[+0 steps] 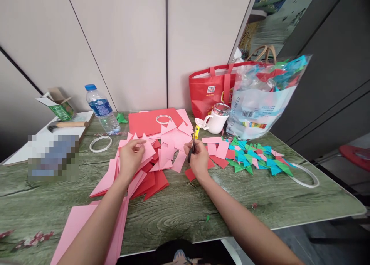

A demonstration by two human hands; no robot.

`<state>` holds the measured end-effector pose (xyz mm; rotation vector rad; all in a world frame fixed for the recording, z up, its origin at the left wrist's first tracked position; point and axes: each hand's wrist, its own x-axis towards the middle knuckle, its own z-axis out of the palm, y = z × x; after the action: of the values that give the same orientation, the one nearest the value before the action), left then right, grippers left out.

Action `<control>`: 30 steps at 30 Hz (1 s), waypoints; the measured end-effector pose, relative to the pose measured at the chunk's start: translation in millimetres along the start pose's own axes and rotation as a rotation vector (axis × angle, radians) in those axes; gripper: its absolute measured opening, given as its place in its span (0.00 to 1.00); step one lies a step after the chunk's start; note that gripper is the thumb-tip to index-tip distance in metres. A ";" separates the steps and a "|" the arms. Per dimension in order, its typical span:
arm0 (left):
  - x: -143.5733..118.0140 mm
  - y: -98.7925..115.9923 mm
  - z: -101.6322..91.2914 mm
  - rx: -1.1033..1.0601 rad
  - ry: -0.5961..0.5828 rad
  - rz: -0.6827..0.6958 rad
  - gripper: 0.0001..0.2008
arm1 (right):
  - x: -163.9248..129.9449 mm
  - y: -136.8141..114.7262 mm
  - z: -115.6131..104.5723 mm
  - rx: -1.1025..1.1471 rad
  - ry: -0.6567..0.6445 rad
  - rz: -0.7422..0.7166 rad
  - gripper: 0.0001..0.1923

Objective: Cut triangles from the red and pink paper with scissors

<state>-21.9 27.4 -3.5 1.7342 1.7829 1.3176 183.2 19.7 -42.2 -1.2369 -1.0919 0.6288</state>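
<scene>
My left hand (131,157) is over a heap of folded pink paper (148,151), its fingers curled together at the edge of one pink piece. Part of that piece is hidden by the fingers. In my right hand (199,159) is a pair of scissors (190,151) with black handles, blades pointing away from me. Pink paper pieces (173,138) lie between the hands. Under the left heap are folded red papers (147,184). A stack of pink sheets (76,218) lies beneath my left forearm.
Green and blue paper triangles (248,157) spread at the right beside a tape ring (309,176). Behind stand a white mug (217,122), a clear plastic bag (260,107) and a red bag (202,95). At left are a water bottle (102,111) and a hammer (69,124).
</scene>
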 end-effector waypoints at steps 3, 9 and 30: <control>0.2 -4.3 0.3 0.351 0.205 0.187 0.12 | 0.6 1.9 -0.9 -0.263 -0.095 -0.092 0.10; -10.8 1.1 15.3 0.414 -0.002 0.645 0.11 | -8.1 1.7 5.2 -0.609 -0.342 -0.109 0.10; -32.4 11.8 34.1 0.509 -0.563 0.800 0.16 | 11.1 17.8 -3.1 -0.839 -0.173 -0.028 0.16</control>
<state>18.1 8.9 -23.7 2.9163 1.1727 0.4490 193.4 32.7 -55.6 -1.8942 -1.5947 0.2432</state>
